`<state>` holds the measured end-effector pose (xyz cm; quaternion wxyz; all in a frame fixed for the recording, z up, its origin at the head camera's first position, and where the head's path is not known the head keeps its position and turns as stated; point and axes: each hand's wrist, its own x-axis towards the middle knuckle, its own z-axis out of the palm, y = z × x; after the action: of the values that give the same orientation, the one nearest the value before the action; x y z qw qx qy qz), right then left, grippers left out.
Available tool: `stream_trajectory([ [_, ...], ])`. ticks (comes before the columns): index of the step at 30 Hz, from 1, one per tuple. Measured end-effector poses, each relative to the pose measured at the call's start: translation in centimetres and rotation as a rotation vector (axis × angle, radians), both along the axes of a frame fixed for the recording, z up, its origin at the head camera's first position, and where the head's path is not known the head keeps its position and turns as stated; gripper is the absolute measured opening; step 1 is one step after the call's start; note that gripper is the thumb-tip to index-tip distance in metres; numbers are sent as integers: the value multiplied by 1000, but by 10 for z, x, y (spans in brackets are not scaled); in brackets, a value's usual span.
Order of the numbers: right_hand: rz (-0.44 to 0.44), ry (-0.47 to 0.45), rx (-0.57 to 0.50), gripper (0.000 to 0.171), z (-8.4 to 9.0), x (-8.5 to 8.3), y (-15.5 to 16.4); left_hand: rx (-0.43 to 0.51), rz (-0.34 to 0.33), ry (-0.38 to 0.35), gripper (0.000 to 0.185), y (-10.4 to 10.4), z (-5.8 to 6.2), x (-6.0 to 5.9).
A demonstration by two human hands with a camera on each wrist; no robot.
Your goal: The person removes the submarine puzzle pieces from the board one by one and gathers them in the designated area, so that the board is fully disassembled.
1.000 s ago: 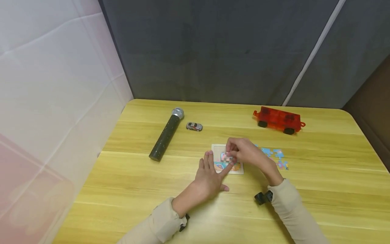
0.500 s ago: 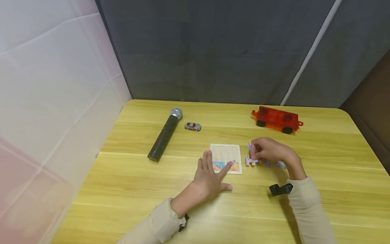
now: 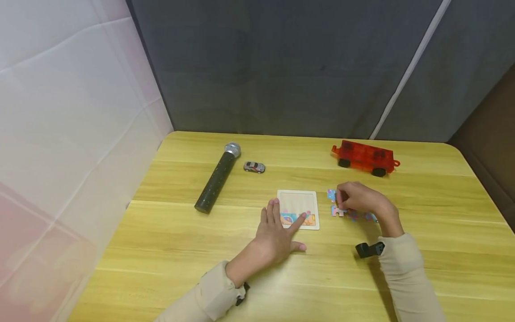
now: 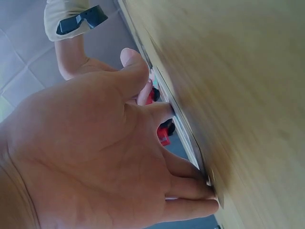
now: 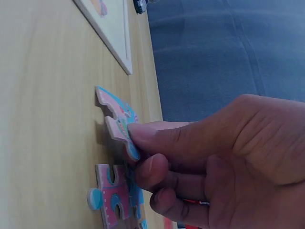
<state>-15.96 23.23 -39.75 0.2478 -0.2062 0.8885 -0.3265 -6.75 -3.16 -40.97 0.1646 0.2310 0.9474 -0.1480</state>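
My left hand [image 3: 275,237] lies spread, its fingertips resting on the left side and lower part of a square puzzle tray [image 3: 297,192]. A strip of coloured picture fills the bottom of the tray; the area above it is bare wood. To the right of the tray, my right hand [image 3: 360,199] pinches a pink and blue jigsaw piece [image 5: 120,125] between thumb and fingers, tilted just above the table. Another pink and blue puzzle piece [image 5: 112,193] lies beneath that hand. A blue piece [image 3: 331,195] sits just left of its fingers; others are partly hidden under it.
Beyond the tray lie a dark microphone [image 3: 217,179] with a silver head and a small toy car [image 3: 254,167]. A red see-through toy wagon [image 3: 365,156] stands farther back on the right. A dark partition [image 3: 273,67] rises behind the wooden table [image 3: 169,232].
My right hand has moved right, from over the tray to the loose pieces, carrying the jigsaw piece. Over the last half second it shifted slightly farther right. My left hand has stayed put.
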Motion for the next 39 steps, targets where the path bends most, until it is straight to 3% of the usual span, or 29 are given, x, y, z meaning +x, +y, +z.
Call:
stream_trajectory([
  [24, -211, 210, 281, 14, 1, 13, -33, -25, -12, 34, 82, 0, -1, 3],
  [26, -181, 266, 260, 14, 1, 16, -38, -33, -14, 36, 82, 0, 0, 3],
  [29, -51, 365, 164, 11, -1, 24, -49, -40, -9, 31, 82, 1, 0, 3],
  [32, 70, 396, 85, 20, -7, 35, -60, -39, -2, 24, 81, 1, 0, 2],
  [39, 56, 408, 126, 22, -17, 43, -75, 14, 9, -26, 80, -3, 1, 0],
])
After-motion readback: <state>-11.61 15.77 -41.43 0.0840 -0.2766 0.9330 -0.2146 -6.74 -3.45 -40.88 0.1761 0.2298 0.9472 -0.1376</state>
